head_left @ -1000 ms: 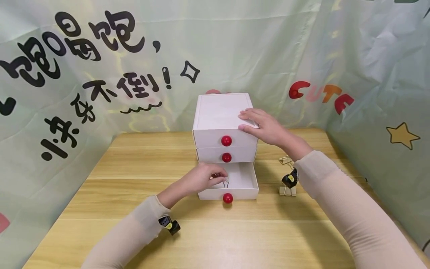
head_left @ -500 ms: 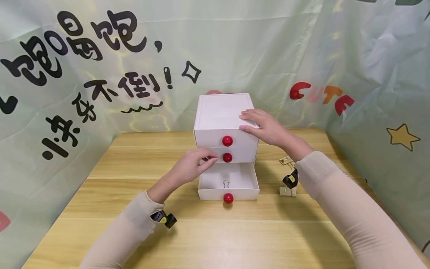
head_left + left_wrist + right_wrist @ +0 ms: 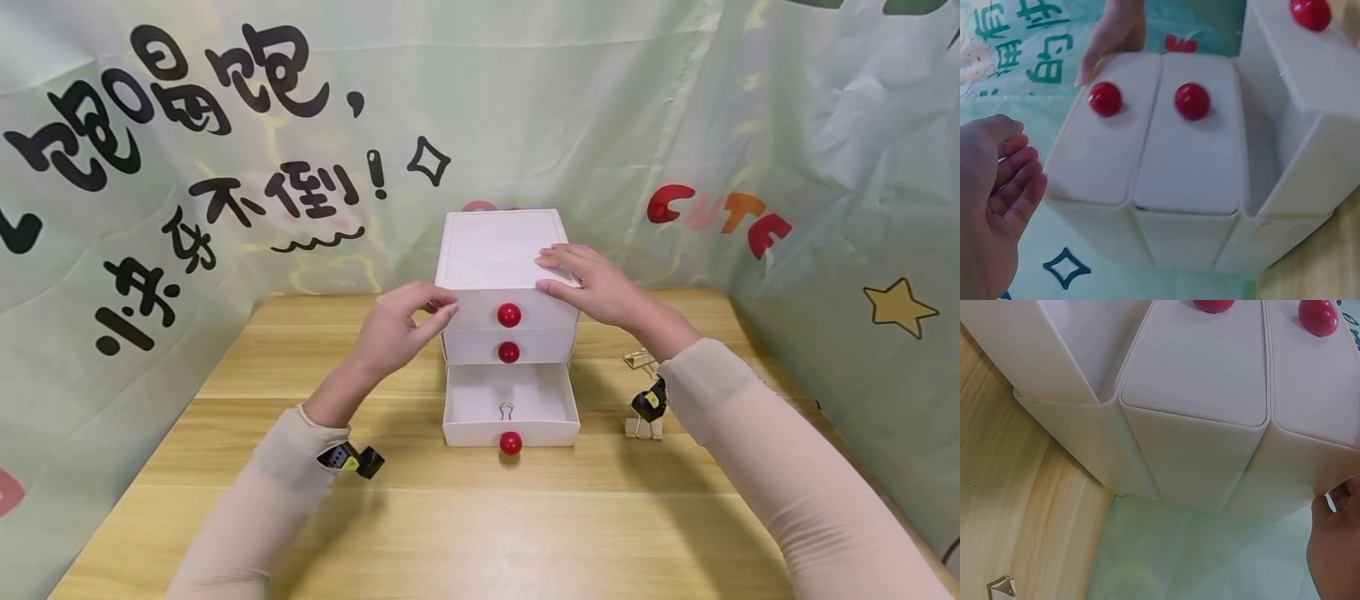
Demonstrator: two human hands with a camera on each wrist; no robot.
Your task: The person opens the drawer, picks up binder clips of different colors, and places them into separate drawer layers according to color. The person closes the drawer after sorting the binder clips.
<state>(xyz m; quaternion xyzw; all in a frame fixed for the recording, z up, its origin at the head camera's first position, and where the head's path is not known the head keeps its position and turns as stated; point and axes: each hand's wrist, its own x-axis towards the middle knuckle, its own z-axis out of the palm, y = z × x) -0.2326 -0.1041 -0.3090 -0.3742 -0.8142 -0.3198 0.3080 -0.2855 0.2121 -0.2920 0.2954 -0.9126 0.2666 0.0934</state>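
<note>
A white chest of stacked drawers (image 3: 480, 329) with red knobs stands on the table. Its lowest drawer (image 3: 540, 432) is pulled out, and a binder clip (image 3: 506, 411) lies inside; only its wire handles show clearly. The two upper drawers are closed. My right hand (image 3: 600, 286) rests on the chest's top at the right front corner. My left hand (image 3: 401, 325) hovers by the upper left front corner in the head view, fingers loosely curled. In the left wrist view my left hand (image 3: 997, 194) is apart from the chest, with nothing seen in it.
More binder clips lie on the table right of the chest: a gold one (image 3: 640, 359) and a pale one (image 3: 643, 428), partly behind my right wrist camera (image 3: 649, 401). Printed fabric (image 3: 525, 108) hangs behind and at both sides of the wooden table (image 3: 480, 525).
My left hand has risen out of the open drawer and moved up and left to the chest's upper corner. The binder clip stays in the drawer. My right hand keeps its place.
</note>
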